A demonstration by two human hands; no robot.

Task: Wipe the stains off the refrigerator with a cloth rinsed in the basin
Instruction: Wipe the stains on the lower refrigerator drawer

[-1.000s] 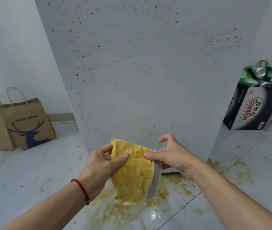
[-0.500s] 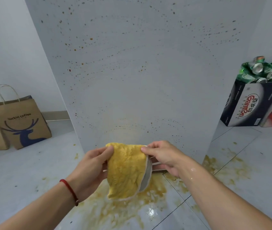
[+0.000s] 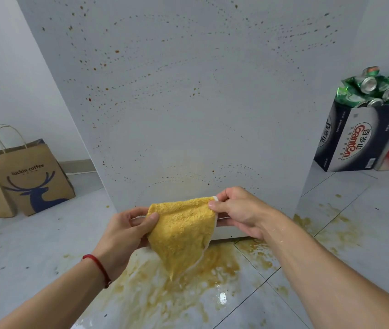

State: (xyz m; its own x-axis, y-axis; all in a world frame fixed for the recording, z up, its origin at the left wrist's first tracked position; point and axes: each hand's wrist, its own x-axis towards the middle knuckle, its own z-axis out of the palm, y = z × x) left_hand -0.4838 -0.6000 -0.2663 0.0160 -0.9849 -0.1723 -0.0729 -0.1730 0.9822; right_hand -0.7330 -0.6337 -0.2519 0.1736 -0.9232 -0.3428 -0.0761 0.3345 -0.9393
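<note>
Nearest: left hand (image 3: 127, 231), red cord on the wrist, pinches the left top corner of the cloth (image 3: 181, 231) between thumb and curled fingers. Right hand (image 3: 236, 210) pinches the right top corner the same way, thumb on the near face. Drops show on the right forearm, so I take the cloth to be wet, though I cannot confirm it from the fabric.

The cloth is yellow with a pale edge and hangs spread between the two hands, its low point tapering down over the floor. It is held just in front of the fridge's bottom edge; I cannot tell whether it touches the panel.

Below and beyond the cloth: a wide yellow-brown puddle (image 3: 181, 288) on the tiled floor, with more splashes to the right.

Next out: the fridge (image 3: 188, 103), its grey face dotted with brown stains (image 3: 104, 65) in arcs from low to high. Lower middle looks fainter than the upper part.

Step, my reading: spreading the cloth out ready for a wipe. Most stains remain, so wiping is early or not far along.

Next move calls for: gather the cloth flat under one palm, press it to the panel, sweep across the specks; the upper ones need a reach up.

Far left: paper bag (image 3: 32, 176) by the wall. Far right: box (image 3: 359, 136) full of crushed cans. Basin not in view
</note>
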